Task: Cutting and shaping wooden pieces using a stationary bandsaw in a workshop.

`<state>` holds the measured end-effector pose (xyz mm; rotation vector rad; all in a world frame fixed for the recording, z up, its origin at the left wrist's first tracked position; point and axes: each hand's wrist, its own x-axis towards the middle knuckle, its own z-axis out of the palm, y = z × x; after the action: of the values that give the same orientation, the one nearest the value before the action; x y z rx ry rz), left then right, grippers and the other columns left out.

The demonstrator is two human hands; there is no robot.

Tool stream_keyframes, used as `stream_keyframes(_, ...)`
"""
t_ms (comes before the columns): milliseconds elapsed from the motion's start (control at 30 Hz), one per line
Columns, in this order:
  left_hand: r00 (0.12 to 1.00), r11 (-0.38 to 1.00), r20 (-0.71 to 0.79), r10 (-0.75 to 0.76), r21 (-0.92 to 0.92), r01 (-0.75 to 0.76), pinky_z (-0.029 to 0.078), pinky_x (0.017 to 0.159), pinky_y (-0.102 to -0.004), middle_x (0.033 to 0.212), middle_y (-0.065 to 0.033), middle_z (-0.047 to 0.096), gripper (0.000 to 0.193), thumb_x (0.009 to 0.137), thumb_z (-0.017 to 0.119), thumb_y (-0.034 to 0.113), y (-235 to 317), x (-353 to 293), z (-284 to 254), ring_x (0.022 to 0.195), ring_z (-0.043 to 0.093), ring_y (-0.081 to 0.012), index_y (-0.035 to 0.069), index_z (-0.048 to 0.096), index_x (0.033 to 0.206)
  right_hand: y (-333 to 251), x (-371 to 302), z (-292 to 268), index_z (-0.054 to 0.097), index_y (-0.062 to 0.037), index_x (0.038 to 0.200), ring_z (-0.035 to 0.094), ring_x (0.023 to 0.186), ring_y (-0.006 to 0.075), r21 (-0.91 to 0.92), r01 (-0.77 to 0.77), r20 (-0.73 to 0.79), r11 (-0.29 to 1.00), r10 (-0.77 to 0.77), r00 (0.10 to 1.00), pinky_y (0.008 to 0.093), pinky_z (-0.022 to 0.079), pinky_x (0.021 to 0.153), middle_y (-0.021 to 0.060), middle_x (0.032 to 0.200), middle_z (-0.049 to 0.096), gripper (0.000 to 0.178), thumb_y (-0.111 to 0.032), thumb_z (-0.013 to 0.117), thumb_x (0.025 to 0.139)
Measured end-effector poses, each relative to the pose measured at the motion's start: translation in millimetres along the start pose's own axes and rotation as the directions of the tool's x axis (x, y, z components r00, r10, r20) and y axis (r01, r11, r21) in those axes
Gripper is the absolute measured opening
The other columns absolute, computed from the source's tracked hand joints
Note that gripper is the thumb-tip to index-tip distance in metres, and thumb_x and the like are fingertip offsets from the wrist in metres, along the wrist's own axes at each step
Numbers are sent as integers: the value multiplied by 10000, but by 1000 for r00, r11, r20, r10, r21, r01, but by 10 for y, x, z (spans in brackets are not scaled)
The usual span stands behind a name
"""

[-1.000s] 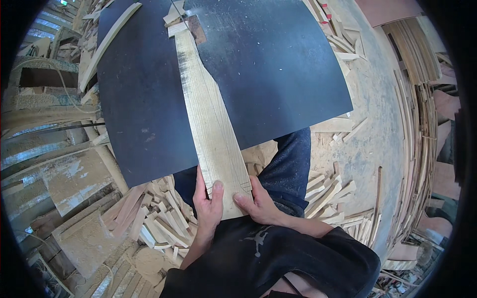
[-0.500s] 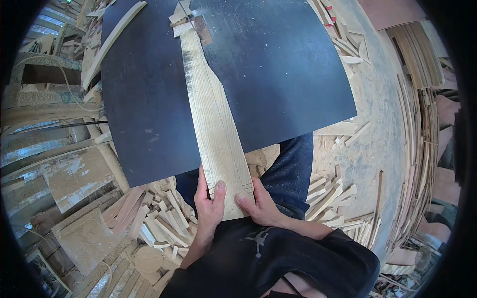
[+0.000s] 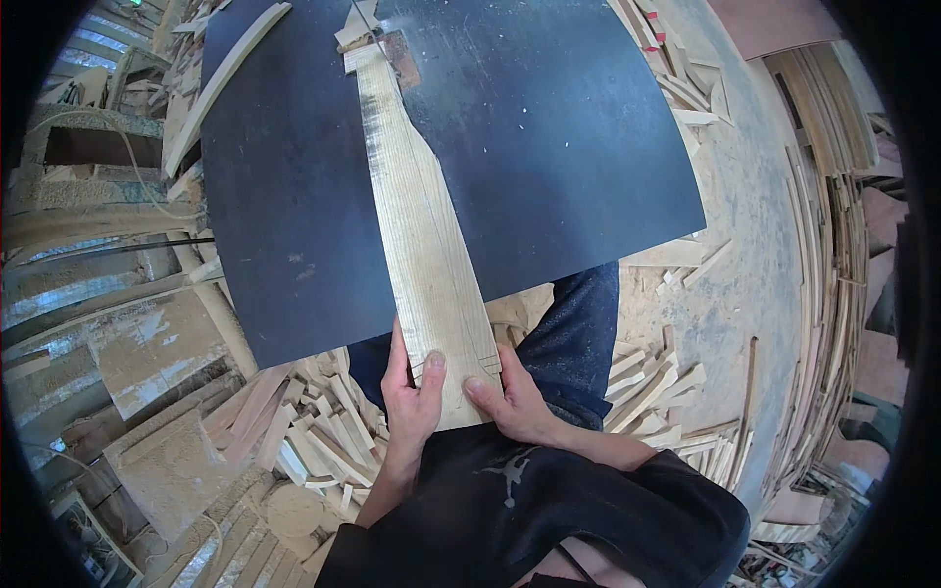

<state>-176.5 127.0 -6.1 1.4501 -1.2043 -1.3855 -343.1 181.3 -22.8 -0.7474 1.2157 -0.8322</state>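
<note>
A long pale wooden board (image 3: pixel 421 216) lies on the dark table (image 3: pixel 549 147), its near end jutting over the front edge toward my body. My left hand (image 3: pixel 413 397) grips the left side of that end, thumb on top and fingers along the edge. My right hand (image 3: pixel 515 397) holds the right side the same way. The board's far end meets a thin upright saw blade (image 3: pixel 369 24), beside a small brownish plate (image 3: pixel 401 59) set in the table. Pale offcuts (image 3: pixel 355 34) sit around the blade. Most fingers are hidden beneath the board.
A curved wooden strip (image 3: pixel 223 88) lies along the table's left edge. Heaps of offcuts (image 3: pixel 328 431) cover the floor left of my legs, with more scraps (image 3: pixel 652 387) at the right. Long planks (image 3: pixel 828 245) are stacked along the far right. Dusty boards (image 3: pixel 157 343) stand at the left.
The board and both my hands have shifted very slightly forward, toward the blade. My grip is the same.
</note>
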Motion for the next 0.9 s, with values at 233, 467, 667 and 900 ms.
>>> stream_keyframes(233,1000,1000,-4,7,1,-7,502,1069,-343,1466,-199,613,685,1069,620,104,37,54,-3,1258,620,-197,-54,308,1658,-49,49,10,430,52,1469,585,1207,189,-37,17,-9,999,-17,1000,366,485,1057,144,1310,623,611,-342,672,1071)
stream_keyframes(467,1000,1000,1,-1,22,1,501,1067,-342,1467,-200,610,688,1074,617,119,25,43,25,1255,620,-201,-58,299,1658,-45,36,-15,436,44,1461,628,1193,227,-17,22,-38,1000,-22,999,389,504,1041,180,1301,646,609,-329,690,1052)
stream_keyframes(667,999,999,10,-32,16,32,487,1093,-360,1480,-214,596,709,1058,631,131,16,-139,56,1297,607,-231,-69,300,1652,-18,-141,-60,425,40,1483,571,1228,188,-6,-66,-16,998,66,998,374,466,1084,139,1332,605,607,-306,683,1056)
stream_keyframes(900,1000,998,8,-23,66,22,491,1085,-354,1476,-209,597,701,1050,612,93,48,-40,60,1287,610,-227,-63,297,1657,42,-33,-47,440,45,1415,687,1153,285,-34,33,-49,999,-35,998,410,541,994,232,1240,683,599,-349,698,1046)
